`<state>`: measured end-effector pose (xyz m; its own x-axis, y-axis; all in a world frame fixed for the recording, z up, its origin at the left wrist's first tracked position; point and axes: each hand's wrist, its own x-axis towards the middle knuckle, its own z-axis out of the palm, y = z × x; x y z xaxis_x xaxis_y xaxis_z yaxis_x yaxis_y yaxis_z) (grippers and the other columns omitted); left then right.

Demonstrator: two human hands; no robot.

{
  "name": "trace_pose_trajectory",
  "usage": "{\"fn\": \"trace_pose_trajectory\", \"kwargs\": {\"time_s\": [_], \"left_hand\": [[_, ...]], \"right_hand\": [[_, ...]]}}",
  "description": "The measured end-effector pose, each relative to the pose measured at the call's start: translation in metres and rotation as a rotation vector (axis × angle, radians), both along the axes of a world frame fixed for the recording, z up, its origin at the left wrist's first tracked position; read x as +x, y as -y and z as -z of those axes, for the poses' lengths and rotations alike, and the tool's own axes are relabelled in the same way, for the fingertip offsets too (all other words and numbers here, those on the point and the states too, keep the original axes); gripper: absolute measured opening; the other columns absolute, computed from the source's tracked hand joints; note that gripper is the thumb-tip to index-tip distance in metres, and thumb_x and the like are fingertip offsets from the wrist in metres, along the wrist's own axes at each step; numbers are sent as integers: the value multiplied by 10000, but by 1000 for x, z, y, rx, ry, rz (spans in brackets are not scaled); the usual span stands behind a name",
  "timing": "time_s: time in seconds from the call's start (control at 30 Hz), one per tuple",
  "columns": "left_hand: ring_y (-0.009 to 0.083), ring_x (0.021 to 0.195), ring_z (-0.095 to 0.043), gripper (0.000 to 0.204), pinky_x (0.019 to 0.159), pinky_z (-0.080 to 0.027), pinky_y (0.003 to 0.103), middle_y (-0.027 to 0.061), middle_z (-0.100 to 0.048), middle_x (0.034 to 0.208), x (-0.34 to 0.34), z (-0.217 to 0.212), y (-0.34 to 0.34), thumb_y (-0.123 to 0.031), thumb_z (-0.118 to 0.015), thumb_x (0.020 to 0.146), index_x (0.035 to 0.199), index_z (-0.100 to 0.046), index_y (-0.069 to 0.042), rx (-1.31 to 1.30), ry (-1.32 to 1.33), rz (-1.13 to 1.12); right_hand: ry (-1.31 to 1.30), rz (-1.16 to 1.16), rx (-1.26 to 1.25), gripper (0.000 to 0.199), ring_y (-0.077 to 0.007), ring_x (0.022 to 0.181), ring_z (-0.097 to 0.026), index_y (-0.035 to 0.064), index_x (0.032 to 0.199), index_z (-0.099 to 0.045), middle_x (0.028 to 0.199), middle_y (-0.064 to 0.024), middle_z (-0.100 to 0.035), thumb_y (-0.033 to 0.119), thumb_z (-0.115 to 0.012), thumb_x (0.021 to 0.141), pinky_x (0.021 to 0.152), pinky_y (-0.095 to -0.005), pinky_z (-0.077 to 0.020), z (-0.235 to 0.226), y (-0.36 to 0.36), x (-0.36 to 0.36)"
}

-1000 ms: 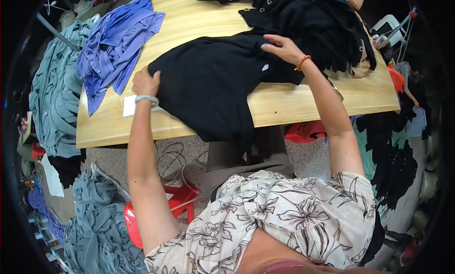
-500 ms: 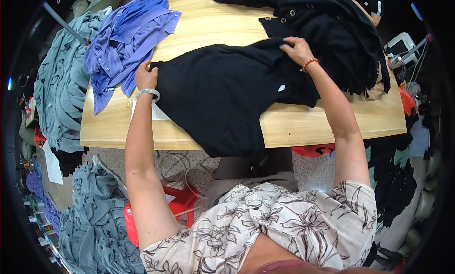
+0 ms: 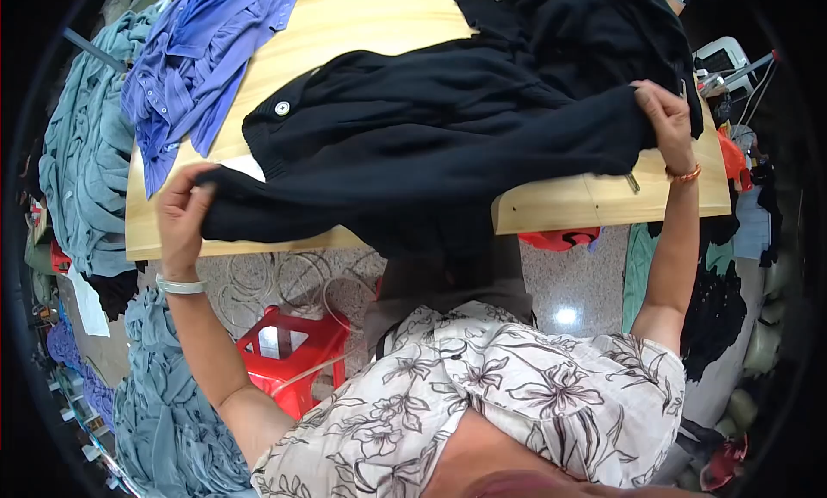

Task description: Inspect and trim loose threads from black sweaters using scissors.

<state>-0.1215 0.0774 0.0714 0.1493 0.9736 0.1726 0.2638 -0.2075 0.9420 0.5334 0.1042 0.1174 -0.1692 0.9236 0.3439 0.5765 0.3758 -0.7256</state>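
A black knit garment (image 3: 405, 166) is stretched sideways across the front of the table, partly hanging over its near edge. My left hand (image 3: 183, 207) is closed on its left end, just beyond the table's front edge. The right end is pinched in my right hand (image 3: 668, 123), above the table's right side. A round, light-coloured button (image 3: 282, 108) shows on a black flap at the garment's far left, above a ribbed edge. Folds hide the rest of the garment's shape.
The wooden table (image 3: 345, 20) bears purple buttoned garments (image 3: 202, 54) at the back left and a pile of black garments (image 3: 594, 33) at the back right. Grey-green garments (image 3: 82, 153) hang at the left, and more (image 3: 172, 395) lie below. A red stool (image 3: 297, 351) stands under my left arm.
Both hands have moved outward and apart, the left one also nearer to me. The garment is now drawn wide, with a buttoned flap showing at its left.
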Motion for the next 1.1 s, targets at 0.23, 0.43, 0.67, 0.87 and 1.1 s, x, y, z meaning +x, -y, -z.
{"fn": "trace_pose_trajectory", "kwargs": {"time_s": [0.23, 0.43, 0.67, 0.87, 1.1], "left_hand": [[17, 674, -506, 161, 597, -412, 174, -57, -583, 792, 40, 80, -4, -70, -664, 898, 1045, -647, -7, -244, -138, 22], [39, 809, -564, 156, 739, -454, 178, -31, -634, 896, 50, 71, -2, -93, -647, 928, 1054, -643, 1, -187, 19, 22], [17, 723, -495, 138, 637, -377, 176, -68, -587, 828, 28, 81, 8, -141, -642, 933, 1028, -638, -42, -324, 10, 6], [29, 719, -507, 164, 625, -401, 188, -65, -587, 820, 22, 89, 0, -124, -687, 891, 1026, -644, -40, -416, -125, -6], [223, 867, -602, 280, 757, -477, 326, 92, -637, 960, 69, 63, -62, -107, -730, 815, 1069, -637, -34, 268, -682, -252]], "right_hand": [[968, 367, 32, 280, -319, 969, -634, 122, 1082, -688, 1024, -122, -645, 300, -644, 870, 794, -428, -526, 82, 16, -45], [641, -141, 271, 567, -269, 1059, -563, 125, 1271, -581, 1152, -88, -599, 271, -771, 758, 899, -361, -452, 90, 59, -165], [248, -50, -199, 301, -211, 830, -633, 8, 1001, -643, 888, -111, -652, -27, -497, 740, 760, -295, -499, 99, 33, -122], [345, -122, -525, 264, -134, 800, -629, 3, 1102, -655, 820, -84, -682, 110, -596, 868, 769, -271, -497, 43, -21, -73], [619, 246, 253, 184, -265, 964, -643, 161, 983, -707, 1002, -27, -666, 163, -539, 906, 821, -383, -531, 69, -114, -106]]}}
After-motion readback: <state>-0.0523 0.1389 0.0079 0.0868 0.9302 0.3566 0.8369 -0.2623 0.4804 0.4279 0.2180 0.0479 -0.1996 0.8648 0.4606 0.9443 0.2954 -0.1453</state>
